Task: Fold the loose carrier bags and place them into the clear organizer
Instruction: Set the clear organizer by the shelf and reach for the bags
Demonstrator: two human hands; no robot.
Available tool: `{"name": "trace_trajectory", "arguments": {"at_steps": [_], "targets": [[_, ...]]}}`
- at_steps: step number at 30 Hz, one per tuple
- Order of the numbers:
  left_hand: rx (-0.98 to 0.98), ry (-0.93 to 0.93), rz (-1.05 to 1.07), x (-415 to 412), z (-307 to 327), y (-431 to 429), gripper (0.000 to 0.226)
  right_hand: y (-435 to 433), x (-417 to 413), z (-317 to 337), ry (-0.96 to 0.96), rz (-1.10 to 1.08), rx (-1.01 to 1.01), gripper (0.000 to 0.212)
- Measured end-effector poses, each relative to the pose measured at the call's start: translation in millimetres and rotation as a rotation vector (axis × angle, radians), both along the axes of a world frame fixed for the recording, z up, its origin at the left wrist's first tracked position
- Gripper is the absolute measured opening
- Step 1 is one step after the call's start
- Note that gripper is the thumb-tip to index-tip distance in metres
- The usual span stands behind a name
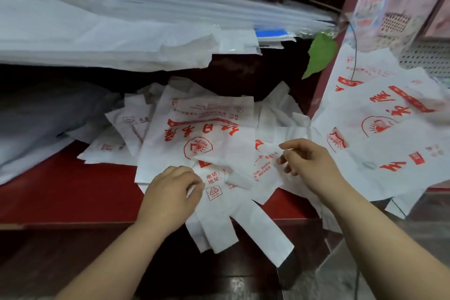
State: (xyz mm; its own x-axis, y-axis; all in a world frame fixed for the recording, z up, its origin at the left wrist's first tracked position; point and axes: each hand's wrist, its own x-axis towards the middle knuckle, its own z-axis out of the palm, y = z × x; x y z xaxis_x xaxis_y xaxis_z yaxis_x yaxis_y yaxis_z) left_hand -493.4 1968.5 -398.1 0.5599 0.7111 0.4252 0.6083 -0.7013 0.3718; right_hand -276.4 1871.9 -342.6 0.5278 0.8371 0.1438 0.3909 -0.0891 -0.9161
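- Left hand [170, 195]: fingers curled down onto the front carrier bag [226, 204]. A bit of white film shows between the fingertips, so I log it as pinching that bag.
- Right hand [309, 161]: hovers just above the pile, fingers loosely curled, forefinger and thumb apart. I see nothing held between them.
- Front carrier bag: white with red print, lying flat at the near edge of the red worktop [73, 190]. Its handle strips [255, 234] hang over the front edge.
- Loose carrier bags [194, 134]: an untidy overlapping heap behind and under the front bag, between the two hands and beyond them.
- More printed bags [389, 129] are spread to the right of a dark red post [326, 75], and they overlap each other.
- Clear organizer [219, 5]: at the top of view, behind the heap. It is blurred; white flat sheets show through the clear plastic.
- A stack of plain white bags [97, 39] sits at upper left, in front of the organizer.
- A green leaf [321, 53] hangs beside the post.
- Grey cloth [43, 114] lies at far left.
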Motion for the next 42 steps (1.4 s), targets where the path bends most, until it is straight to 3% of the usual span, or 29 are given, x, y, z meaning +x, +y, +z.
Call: {"name": "trace_trajectory", "arguments": {"at_steps": [5, 8, 11, 15, 18, 24, 29, 33, 36, 39, 42], "targets": [[0.014, 0.056, -0.01, -2, 7, -11, 0.043, -24, -23, 2, 0.084, -0.069, -0.011, 0.014], [-0.12, 0.025, -0.018, -11, 15, -16, 0.034, -45, -36, 1, 0.046, -0.09, -0.056, 0.016], [-0.18, -0.139, 0.087, -27, 23, -26, 0.022, -58, -42, 9, 0.012, -0.102, -0.088, 0.013], [-0.279, -0.386, 0.256, -48, 36, -18, 0.018, -49, -48, 17, 0.023, -0.118, -0.111, 0.024], [-0.365, -0.47, 0.298, -60, 39, 0, 0.018, -26, -56, 18, -0.045, -0.105, -0.146, 0.025], [-0.613, -0.492, 0.321, -60, 35, 47, 0.043, 27, -55, 16, -0.11, -0.202, -0.18, 0.036], [-0.496, -0.389, 0.422, -54, 17, 60, 0.042, 65, -42, 8, -0.022, -0.263, -0.214, 0.049], [-0.548, -0.607, 0.32, -53, 9, 68, 0.037, 85, -43, 6, -0.077, -0.209, -0.247, 0.053], [-0.554, -0.685, 0.247, -51, 10, 66, 0.039, 84, -46, 5, -0.135, -0.225, -0.148, 0.047], [-0.584, -0.796, 0.22, -53, 16, 61, 0.034, 66, -50, 5, -0.067, -0.268, -0.063, 0.044], [-0.703, -0.911, 0.119, -59, 35, 45, 0.041, 29, -60, 10, -0.097, -0.218, -0.1, 0.042]]}}
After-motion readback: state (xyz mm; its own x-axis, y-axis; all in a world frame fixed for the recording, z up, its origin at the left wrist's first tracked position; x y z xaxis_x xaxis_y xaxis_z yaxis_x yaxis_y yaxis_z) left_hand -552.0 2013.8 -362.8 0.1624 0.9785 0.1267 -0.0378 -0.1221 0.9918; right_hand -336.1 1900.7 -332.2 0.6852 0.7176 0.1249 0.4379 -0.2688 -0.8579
